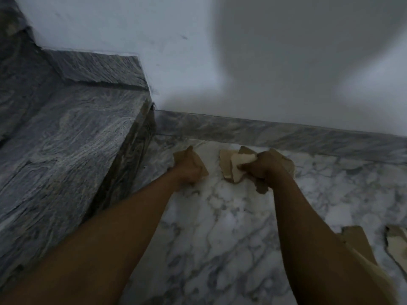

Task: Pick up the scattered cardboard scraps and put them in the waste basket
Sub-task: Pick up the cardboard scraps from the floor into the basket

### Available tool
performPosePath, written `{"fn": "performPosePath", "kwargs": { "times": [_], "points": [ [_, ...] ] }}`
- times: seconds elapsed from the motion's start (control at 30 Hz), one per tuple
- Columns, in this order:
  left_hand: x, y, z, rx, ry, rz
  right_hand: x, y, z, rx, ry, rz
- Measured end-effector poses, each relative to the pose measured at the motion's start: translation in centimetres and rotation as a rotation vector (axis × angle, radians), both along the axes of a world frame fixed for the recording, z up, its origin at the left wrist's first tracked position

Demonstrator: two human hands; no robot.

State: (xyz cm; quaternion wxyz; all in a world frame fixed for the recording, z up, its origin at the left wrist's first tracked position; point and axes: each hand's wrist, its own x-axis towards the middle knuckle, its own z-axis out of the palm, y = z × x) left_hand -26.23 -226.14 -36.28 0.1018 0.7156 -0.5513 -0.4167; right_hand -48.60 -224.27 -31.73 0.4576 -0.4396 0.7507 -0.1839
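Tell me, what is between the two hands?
In the head view, cardboard scraps gripped by the right hand poke toward the left hand; otherwise just bare marble floor.

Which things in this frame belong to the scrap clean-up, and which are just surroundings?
Job: left hand gripping a brown cardboard scrap; right hand gripping a bundle of scraps; two loose scraps lower right.
Surroundings: grey stone steps; white wall; marble floor. No waste basket in view.

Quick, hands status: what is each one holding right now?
Left hand: closed, gripping a brown cardboard scrap.
Right hand: closed, gripping a bunch of cardboard scraps.
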Motion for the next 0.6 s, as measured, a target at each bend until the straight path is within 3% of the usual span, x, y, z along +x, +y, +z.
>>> {"fn": "performPosePath", "kwargs": {
  "times": [0.1,0.17,0.27,0.33,0.47,0.6],
  "points": [
    [0.7,-1.6,-0.8,0.143,-0.138,-0.021,2.9,-1.4,-1.0,0.0,0.003,-0.002],
    [0.5,-2.2,-1.3,0.145,-0.255,-0.044,4.9,-1.5,-2.8,0.068,0.127,0.075],
    [0.7,-5.1,-3.6,0.227,-0.247,-0.082,6.4,-1.0,-4.8,0.083,0.321,0.082],
    [1.5,-7.2,-5.6,0.243,-0.308,-0.12,6.9,-1.2,-5.6,0.082,0.296,0.035],
    [1.5,-6.0,-1.6,0.172,-0.547,-0.156,6.7,-2.2,-5.9,0.075,0.153,-0.032],
    [2.0,-6.7,-1.7,0.068,-0.5,-0.163,5.2,-2.6,-5.8,0.093,0.072,0.015]
  ]
}}
